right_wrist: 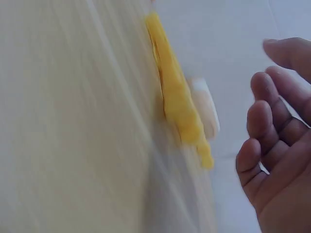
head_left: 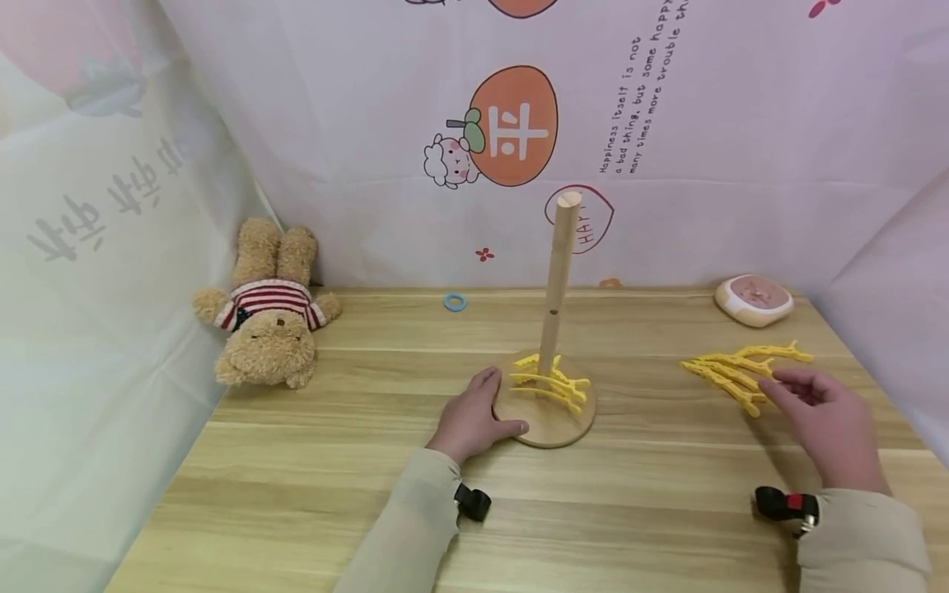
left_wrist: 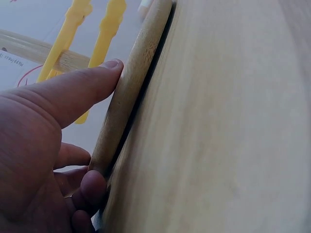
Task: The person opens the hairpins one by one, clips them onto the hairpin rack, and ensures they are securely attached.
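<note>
A round wooden base (head_left: 549, 430) with an upright wooden post (head_left: 561, 268) stands near the middle of the table. My left hand (head_left: 474, 418) grips its left edge, the thumb on the near rim (left_wrist: 127, 92) and the other fingers around the side. Several yellow branch-shaped pieces (head_left: 577, 394) sit around the foot of the post. On the right, my right hand (head_left: 830, 416) hovers beside a loose group of similar yellow pieces (head_left: 715, 363). In the right wrist view its fingers (right_wrist: 260, 116) are loosely bent and apart from the yellow pieces (right_wrist: 175, 92), with nothing held.
A teddy bear in a striped shirt (head_left: 270, 301) lies upside down at the back left. Near the back edge is a small blue ring (head_left: 455, 302). At the back right sits a cream, rounded object with a pinkish top (head_left: 754, 299). Printed cloth (head_left: 356, 123) hangs behind the table.
</note>
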`<control>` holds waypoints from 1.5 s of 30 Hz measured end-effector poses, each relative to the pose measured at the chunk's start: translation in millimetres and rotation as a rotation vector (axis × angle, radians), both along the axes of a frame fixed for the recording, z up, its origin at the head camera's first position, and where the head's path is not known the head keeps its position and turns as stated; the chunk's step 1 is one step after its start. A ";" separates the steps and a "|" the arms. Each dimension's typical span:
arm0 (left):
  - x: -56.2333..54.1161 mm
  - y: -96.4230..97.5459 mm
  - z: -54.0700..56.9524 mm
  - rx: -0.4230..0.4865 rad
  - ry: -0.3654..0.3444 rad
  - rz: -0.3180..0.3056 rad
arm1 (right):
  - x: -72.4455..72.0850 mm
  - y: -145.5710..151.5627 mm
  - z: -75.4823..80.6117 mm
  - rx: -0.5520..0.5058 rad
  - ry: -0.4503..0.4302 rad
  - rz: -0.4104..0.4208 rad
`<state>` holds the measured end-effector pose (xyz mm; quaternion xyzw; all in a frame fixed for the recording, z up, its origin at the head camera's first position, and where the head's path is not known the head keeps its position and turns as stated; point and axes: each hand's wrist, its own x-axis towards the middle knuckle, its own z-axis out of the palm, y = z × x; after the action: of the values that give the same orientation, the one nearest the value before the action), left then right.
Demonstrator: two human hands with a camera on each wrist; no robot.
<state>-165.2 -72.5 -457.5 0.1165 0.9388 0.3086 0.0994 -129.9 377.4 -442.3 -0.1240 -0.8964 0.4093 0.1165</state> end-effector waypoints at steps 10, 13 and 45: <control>-0.9 -0.1 -0.4 -0.002 -0.001 -0.004 | 5.8 25.4 -8.0 0.123 -0.203 0.085; -1.6 0.0 -1.1 -0.004 0.002 -0.007 | 4.1 25.2 -9.0 0.138 -0.243 0.127; -0.8 -0.2 -0.3 0.009 0.000 -0.008 | -3.2 9.1 -7.0 0.186 -0.252 0.231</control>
<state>-166.0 -72.7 -457.8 0.1208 0.9369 0.3123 0.1001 -133.0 386.5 -449.3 -0.0592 -0.9462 0.3165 -0.0334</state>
